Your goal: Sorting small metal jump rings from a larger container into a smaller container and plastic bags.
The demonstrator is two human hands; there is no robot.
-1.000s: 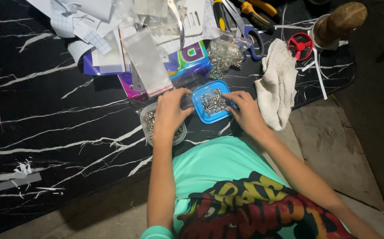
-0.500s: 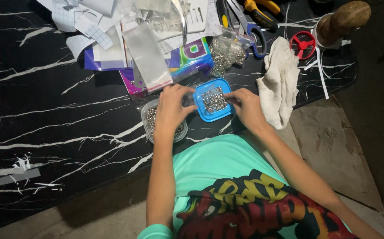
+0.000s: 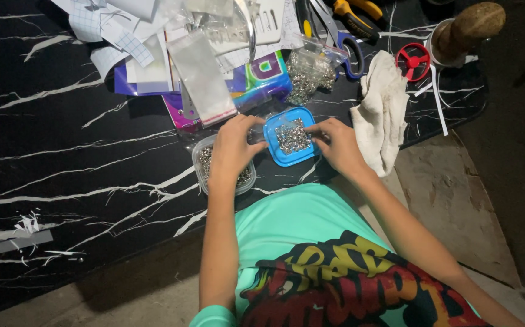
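A blue lid (image 3: 289, 137), square with rounded corners and heaped with small silvery metal pieces, is seen on the black, white-veined bench (image 3: 62, 157). It is gripped at its left edge by the left hand (image 3: 233, 148), whose fingers are curled onto the rim, and at its right edge by the right hand (image 3: 337, 143), whose fingers are pinched narrow there; whether a single piece is held between them cannot be told.

Just left of the lid, a clear tub (image 3: 204, 163) of similar metal pieces is partly covered by the left hand. Behind the lid, a clear bag of metal pieces (image 3: 311, 71) is laid beside a purple packet (image 3: 262, 75) and loose clear sleeves (image 3: 199, 75). To the right of the lid a crumpled white cloth (image 3: 380, 112) is draped, with a red reel (image 3: 412, 62) beyond it. Scissors (image 3: 350, 51) are found behind the cloth.
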